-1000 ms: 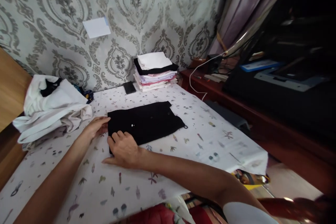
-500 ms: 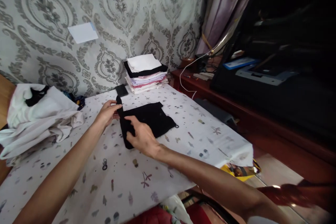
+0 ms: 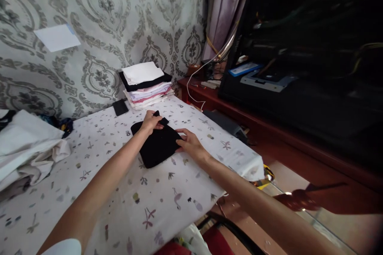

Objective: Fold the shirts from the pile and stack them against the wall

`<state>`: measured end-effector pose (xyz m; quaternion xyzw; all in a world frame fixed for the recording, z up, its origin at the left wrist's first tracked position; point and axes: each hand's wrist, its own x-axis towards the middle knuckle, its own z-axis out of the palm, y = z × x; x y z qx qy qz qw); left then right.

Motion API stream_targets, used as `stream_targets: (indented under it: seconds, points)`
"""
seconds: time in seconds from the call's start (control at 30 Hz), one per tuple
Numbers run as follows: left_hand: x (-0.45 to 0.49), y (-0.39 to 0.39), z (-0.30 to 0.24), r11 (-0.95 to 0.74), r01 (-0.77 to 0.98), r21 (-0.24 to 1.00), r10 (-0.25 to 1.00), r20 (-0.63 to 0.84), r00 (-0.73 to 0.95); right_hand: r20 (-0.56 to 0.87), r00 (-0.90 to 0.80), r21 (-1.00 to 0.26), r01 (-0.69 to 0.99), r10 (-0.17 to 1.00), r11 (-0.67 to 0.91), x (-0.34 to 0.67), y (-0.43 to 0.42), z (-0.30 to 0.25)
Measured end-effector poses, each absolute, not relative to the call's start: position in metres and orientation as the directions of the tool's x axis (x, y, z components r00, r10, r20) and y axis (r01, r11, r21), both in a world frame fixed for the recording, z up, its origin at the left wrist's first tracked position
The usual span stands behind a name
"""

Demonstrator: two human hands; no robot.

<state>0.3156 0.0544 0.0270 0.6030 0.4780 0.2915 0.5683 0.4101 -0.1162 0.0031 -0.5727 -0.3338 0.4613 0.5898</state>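
Note:
A folded black garment [image 3: 157,145] lies on the patterned white cloth [image 3: 119,191] in front of me. It is compact, with rounded near corners; its exact kind cannot be made out. My left hand [image 3: 152,122] is closed on its far edge, where a small black flap stands up by the fingers. At the right edge, my right hand [image 3: 191,144] grips the fabric between thumb and fingers.
Behind stands a stack of folded clothes [image 3: 146,85], with a small black item [image 3: 120,107] beside it. Loose white clothes [image 3: 32,147] are heaped at the left. To the right are a white cable [image 3: 191,83], a red-brown cabinet [image 3: 254,121] and a large dark screen [image 3: 314,87].
The black garment has been folded over into a smaller piece. My left hand has moved right to its far edge, my right hand to its right edge. The view has swung right.

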Motion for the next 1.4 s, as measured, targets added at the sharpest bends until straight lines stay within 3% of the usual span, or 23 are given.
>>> stream_targets:
  seconds: [0.17,0.27,0.33,0.4,0.5,0.57,0.67,0.77,0.87,0.97,1.03,1.13,1.23,1.33,1.4]
  points:
    - [0.311,0.053,0.019,0.063,0.195,0.979,0.878,-0.147,0.455,-0.125,0.344,-0.982,-0.179,0.931,-0.066,0.414,-0.117,0.000]
    - [0.297,0.044,0.018,-0.225,0.215,0.950,0.785,0.046,0.618,-0.091,0.344,-0.996,-0.021,0.935,-0.089,0.417,-0.123,0.001]
    - [0.286,0.034,0.016,-0.532,0.290,0.795,0.655,0.170,0.736,-0.004,0.383,-0.960,0.256,0.924,-0.110,0.420,-0.127,0.005]
    - [0.278,0.022,0.013,-0.750,0.361,0.554,0.532,0.182,0.827,0.150,0.399,-0.826,0.553,0.905,-0.107,0.422,-0.125,0.012]
    - [0.274,0.007,0.008,-0.859,0.409,0.307,0.461,0.118,0.880,0.304,0.201,-0.622,0.782,0.931,0.034,0.417,-0.104,0.025]
    - [0.274,0.001,0.005,-0.889,0.379,0.258,0.417,0.111,0.902,0.265,-0.030,-0.562,0.808,0.964,0.180,0.409,-0.077,0.030]
    - [0.275,-0.005,0.004,-0.891,0.363,0.274,0.408,0.133,0.903,0.073,-0.282,-0.525,0.805,0.957,0.277,0.399,-0.027,0.030]
    - [0.273,-0.020,0.004,-0.879,0.399,0.263,0.442,0.130,0.888,-0.046,-0.358,-0.494,0.819,0.932,0.290,0.397,0.013,0.023]
    - [0.262,-0.038,0.006,-0.904,0.331,0.272,0.374,0.125,0.919,0.027,-0.300,-0.384,0.878,0.954,0.287,0.402,0.034,0.010]
    - [0.244,-0.036,0.017,-0.873,0.160,0.460,0.262,0.166,0.951,0.152,-0.216,-0.328,0.910,0.964,0.256,0.405,0.038,-0.003]
    - [0.230,-0.014,0.027,-0.793,0.155,0.589,0.369,0.262,0.892,0.212,-0.142,-0.349,0.913,0.967,0.211,0.407,0.036,-0.006]
    - [0.212,0.041,0.036,-0.634,0.382,0.672,0.738,0.379,0.559,0.265,-0.067,-0.346,0.924,0.962,0.159,0.406,0.027,0.000]
    - [0.200,0.090,0.035,-0.388,0.526,0.757,0.894,0.169,0.416,0.252,-0.087,-0.294,0.942,0.964,0.162,0.400,0.010,0.012]
    - [0.195,0.111,0.030,-0.215,0.516,0.829,0.852,-0.099,0.513,0.157,-0.079,-0.281,0.952,0.984,0.121,0.390,-0.005,0.015]
    - [0.193,0.112,0.029,-0.177,0.476,0.862,0.814,-0.143,0.562,0.070,-0.039,-0.281,0.958,0.997,0.057,0.384,-0.010,0.012]
